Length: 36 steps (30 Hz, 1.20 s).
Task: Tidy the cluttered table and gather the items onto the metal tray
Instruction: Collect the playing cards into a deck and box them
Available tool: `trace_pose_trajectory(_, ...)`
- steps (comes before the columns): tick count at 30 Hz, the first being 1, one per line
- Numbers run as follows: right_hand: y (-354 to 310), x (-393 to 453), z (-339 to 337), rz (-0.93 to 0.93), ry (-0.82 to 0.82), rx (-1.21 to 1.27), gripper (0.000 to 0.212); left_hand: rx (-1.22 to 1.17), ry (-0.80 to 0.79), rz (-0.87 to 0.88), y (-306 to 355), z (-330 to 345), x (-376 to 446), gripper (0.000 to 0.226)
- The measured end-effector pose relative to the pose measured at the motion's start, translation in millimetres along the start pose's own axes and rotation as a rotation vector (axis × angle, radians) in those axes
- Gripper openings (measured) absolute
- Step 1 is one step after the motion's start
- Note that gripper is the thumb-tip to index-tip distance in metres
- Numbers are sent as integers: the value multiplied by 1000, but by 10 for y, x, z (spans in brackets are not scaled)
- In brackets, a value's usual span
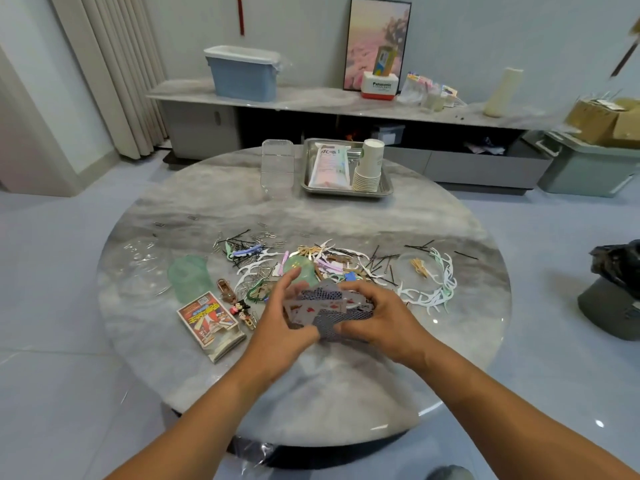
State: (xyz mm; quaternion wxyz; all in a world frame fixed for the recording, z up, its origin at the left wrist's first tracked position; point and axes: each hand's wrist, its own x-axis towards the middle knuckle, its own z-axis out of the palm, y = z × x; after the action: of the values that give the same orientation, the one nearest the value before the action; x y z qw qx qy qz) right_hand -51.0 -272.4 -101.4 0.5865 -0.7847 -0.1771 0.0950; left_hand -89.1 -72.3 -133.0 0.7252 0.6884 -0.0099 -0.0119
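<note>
A messy bunch of playing cards [327, 308] lies between my hands near the table's middle. My left hand [282, 322] grips the bunch from the left, thumb under it, fingers curled above. My right hand [374, 318] grips it from the right. An open card box [209, 325] lies to the left. The metal tray [384, 188] sits at the far side, holding a white packet [329, 166] and a stack of paper cups [369, 166]. Floss picks [440, 278], hairpins [242, 242] and paper clips are scattered across the middle.
A clear plastic box [277, 164] stands left of the tray. Two green lids [188, 277] and clear round containers [143, 268] lie among the clutter, plus a keychain figure [244, 311]. The round marble table [346, 393] ends close to me. A low cabinet runs behind.
</note>
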Motion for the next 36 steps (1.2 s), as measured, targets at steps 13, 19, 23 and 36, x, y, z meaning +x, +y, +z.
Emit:
trace_pose_trajectory(13, 120, -359, 140, 32, 22, 9, 86, 112, -60, 19, -13, 186, -185, 82)
trace_pose_trajectory(19, 131, -365, 287, 44, 262, 76, 81, 148, -2, 37, -72, 153, -177, 77)
trace_pose_trajectory(23, 133, -330, 488, 63, 393, 212, 40, 164, -35, 67, -78, 193, -166, 90)
trace_pose_trajectory(36, -83, -113, 735, 162, 409, 309, 32, 263, 64, 133, -190, 164, -129, 77)
